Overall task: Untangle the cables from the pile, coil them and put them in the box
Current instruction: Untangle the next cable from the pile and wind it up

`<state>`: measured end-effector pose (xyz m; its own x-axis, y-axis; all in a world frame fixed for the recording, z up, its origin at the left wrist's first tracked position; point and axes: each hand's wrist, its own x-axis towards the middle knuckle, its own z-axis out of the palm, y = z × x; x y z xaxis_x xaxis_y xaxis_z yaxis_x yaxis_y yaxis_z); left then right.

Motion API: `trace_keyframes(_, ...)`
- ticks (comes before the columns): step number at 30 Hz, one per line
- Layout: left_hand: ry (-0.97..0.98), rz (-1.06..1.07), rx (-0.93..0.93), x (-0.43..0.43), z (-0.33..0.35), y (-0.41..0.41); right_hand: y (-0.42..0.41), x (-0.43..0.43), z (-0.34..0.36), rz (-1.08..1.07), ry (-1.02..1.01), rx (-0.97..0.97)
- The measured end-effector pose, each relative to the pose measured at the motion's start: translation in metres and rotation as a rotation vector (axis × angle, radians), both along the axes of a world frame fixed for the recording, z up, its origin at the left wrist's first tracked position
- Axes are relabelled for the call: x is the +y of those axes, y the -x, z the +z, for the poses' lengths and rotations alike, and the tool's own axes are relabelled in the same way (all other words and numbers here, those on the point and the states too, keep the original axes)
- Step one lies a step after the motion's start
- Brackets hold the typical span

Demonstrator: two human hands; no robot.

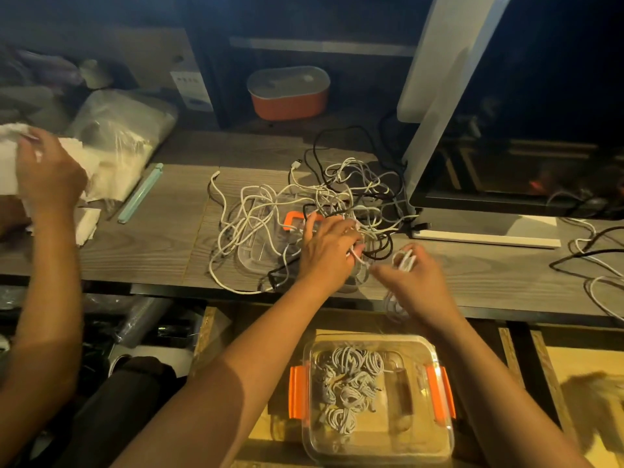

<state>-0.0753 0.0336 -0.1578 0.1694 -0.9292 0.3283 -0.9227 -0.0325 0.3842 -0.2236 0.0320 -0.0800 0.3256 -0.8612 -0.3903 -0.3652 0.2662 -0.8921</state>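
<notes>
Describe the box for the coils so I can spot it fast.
Find the table with the cable pile. Below its front edge, between the forearms, sits the clear box. Unlike the orange tub on the shelf behind, it has orange side clips and white coils inside.

My left forearm comes up bare from the lower middle on a slant to the right, wrist nearly straight. The left hand (327, 246) is palm-down with the knuckles up, its fingers curled forward and pinching a white strand (357, 256) at the tips. My right forearm comes in from the lower right and angles left. The right hand (417, 285) sits just beside the left, nearer to me, back of the hand up. It grips a bunch of white cable loops (406, 260), which stick out above the fingers. The two hands are close but not touching.
</notes>
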Motion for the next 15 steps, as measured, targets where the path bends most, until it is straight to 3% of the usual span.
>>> trace_keyframes(3,-0.094,0.029,-0.016,0.000,0.001,-0.002,0.001,0.001,-0.006,0.270,-0.020,0.278)
trace_keyframes(5,-0.186,0.051,-0.020,0.000,0.000,-0.005,0.004,0.005,-0.006,0.339,0.034,0.264)
trace_keyframes(7,-0.251,0.059,-0.032,0.000,-0.001,-0.006,0.007,0.006,-0.006,0.293,0.063,0.155)
trace_keyframes(10,-0.198,0.062,-0.003,0.003,-0.002,-0.001,0.008,0.005,-0.002,0.153,0.055,-0.039)
trace_keyframes(14,-0.271,0.090,0.106,0.002,-0.002,0.000,0.006,0.003,0.016,-0.079,-0.131,-0.563)
trace_keyframes(15,-0.304,0.111,0.176,0.001,0.000,-0.001,0.005,0.003,0.021,-0.096,-0.140,-0.600)
